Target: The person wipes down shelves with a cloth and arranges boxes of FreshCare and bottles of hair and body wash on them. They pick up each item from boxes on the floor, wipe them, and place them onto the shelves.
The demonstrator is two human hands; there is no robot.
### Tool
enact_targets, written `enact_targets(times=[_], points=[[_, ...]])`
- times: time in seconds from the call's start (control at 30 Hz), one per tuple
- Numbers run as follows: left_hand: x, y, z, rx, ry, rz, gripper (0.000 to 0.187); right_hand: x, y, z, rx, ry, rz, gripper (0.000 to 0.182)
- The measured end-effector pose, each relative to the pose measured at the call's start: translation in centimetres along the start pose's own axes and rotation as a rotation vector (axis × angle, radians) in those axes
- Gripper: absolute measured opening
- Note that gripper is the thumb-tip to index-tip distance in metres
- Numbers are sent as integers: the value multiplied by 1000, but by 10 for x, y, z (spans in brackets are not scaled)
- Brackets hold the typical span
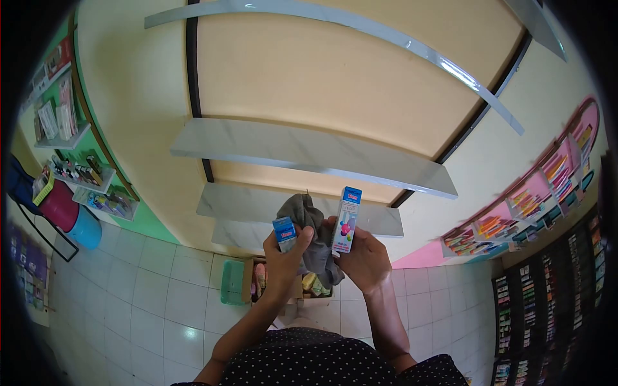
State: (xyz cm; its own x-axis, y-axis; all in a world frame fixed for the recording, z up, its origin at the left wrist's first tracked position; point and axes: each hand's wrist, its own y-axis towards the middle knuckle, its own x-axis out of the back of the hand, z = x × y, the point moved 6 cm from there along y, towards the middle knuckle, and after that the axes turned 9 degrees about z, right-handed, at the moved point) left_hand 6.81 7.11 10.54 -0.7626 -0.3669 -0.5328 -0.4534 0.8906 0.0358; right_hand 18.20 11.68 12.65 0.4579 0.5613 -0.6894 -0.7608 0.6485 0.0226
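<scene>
My left hand (283, 267) is closed round a small blue and white box (284, 234), its thumb along the side. A crumpled grey cloth (315, 248) hangs between my hands, bunched against the left hand's fingers. In my right hand (367, 262) stands a taller, slim blue and white carton (347, 220) with pink and green round shapes printed on its front. The fingers of the right hand are partly hidden behind this carton and the cloth. Both boxes are held up in front of the marbled shelves, close to the lower ones.
A marbled wall shelf (309, 149) spans the wall ahead, with others above and below. On the floor stand a green plastic basket (232, 282) and cardboard boxes with packets (315, 286). Stocked racks (547, 296) line the right; small product shelves (93, 177) and a blue bucket (88, 228) are left.
</scene>
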Motion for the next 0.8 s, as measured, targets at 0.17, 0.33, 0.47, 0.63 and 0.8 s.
enact_targets(times=[0.17,0.33,0.47,0.63,0.8], points=[[0,-9,9,83,53,-88,28,18,8,7,76,99,8,34],[26,-6,25,-74,73,-168,56,31,-5,70,457,-269,-137,29],[41,-9,18,-1,266,-176,48,-11,-22,161,740,-539,-31,43],[33,-15,-12,-199,130,-101,29,-114,-62,335,1425,-914,-20,36],[56,-18,2,-101,179,-236,32,-211,-41,483,1290,-1441,47,39]])
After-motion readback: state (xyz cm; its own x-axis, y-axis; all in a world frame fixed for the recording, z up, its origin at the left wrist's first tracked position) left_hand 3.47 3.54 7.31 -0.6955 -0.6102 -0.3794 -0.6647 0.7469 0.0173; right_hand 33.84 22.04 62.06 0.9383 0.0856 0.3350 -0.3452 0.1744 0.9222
